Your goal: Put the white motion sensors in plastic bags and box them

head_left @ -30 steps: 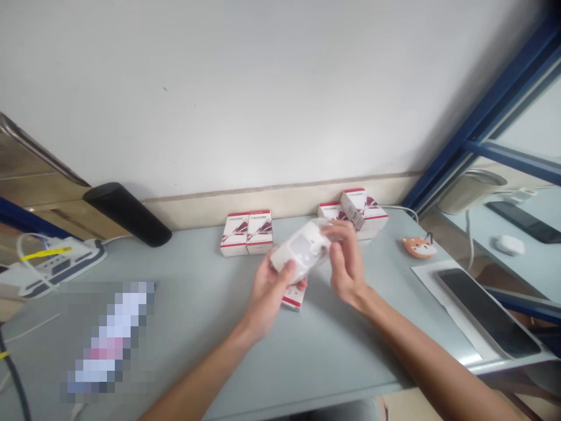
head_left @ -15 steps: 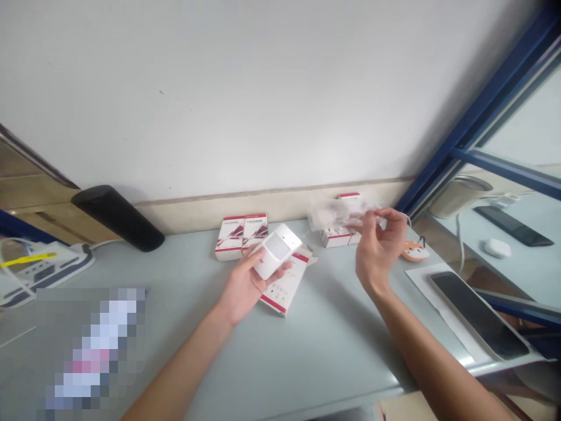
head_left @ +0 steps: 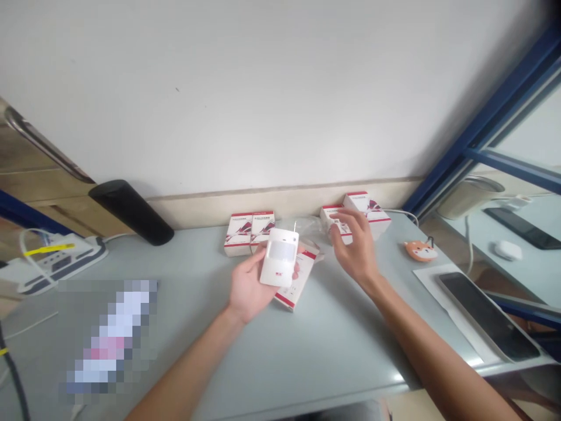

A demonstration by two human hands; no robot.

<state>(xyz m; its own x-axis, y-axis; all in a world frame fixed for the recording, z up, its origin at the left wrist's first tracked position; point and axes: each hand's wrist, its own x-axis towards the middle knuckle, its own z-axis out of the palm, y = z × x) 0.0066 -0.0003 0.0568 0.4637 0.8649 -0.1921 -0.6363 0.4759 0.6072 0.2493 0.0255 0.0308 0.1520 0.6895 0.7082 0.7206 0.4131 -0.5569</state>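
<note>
Left hand [head_left: 250, 287] grips a white motion sensor [head_left: 280, 257] at lower center, the device upright, slightly tilted, with a thin antenna at its top. Sensor sits over a red-and-white box [head_left: 298, 286] lying on the counter [head_left: 280, 374], hand and sensor well above the counter's front edge. Right hand [head_left: 354, 248] open, fingers spread, not holding anything, just beside the right box pair [head_left: 356, 213]; can't tell if fingertips touch. Transparent plastic bag [head_left: 307, 227] lies between sensor and those boxes. Left box pair [head_left: 249, 233] stands just behind the sensor, near the wall [head_left: 263, 88]. Hands well apart, gap holds only the bag and box corner. Right of the right hand: orange fox figure [head_left: 421, 250] near the counter's right edge, phone [head_left: 488, 316] at lower right. Black cylinder [head_left: 131, 212] and power strip [head_left: 56, 262] upper left.
</note>
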